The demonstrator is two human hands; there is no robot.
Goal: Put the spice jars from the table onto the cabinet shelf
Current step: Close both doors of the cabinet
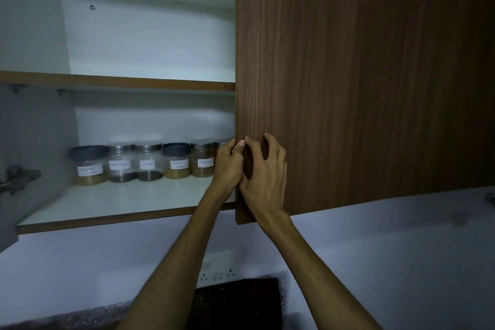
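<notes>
Several labelled spice jars stand in a row at the back of the lower cabinet shelf (128,211): a dark-lidded jar (88,166) at the left, then steel-lidded jars (122,163) (148,162), another dark-lidded one (176,161) and a steel-lidded one (202,159). One more jar (221,143) is mostly hidden behind my left hand. My left hand (227,166) grips the left edge of the brown cabinet door (361,88), thumb on its front. My right hand (265,171) rests on the door face beside it, touching with bent fingertips.
The upper shelf (120,82) holds nothing I can see. A metal hinge (18,177) sits on the left cabinet wall. Below the cabinet are a white wall with a socket plate (218,269) and a dark cloth-covered surface (235,303).
</notes>
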